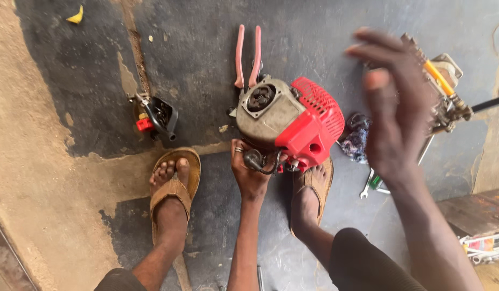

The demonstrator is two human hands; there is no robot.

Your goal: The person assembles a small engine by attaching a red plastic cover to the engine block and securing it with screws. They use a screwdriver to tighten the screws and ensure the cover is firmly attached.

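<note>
My left hand (249, 172) grips the near edge of the small engine (287, 121) on the concrete floor (71, 161), between my sandals. My right hand (395, 108) is raised, spread, empty. The engine seems heavy, rigid; its red plastic cover (314, 124) looks more fragile than the metal body.

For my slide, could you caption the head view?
Left hand grips a small red engine on the floor; right hand raised, blurred.
</note>
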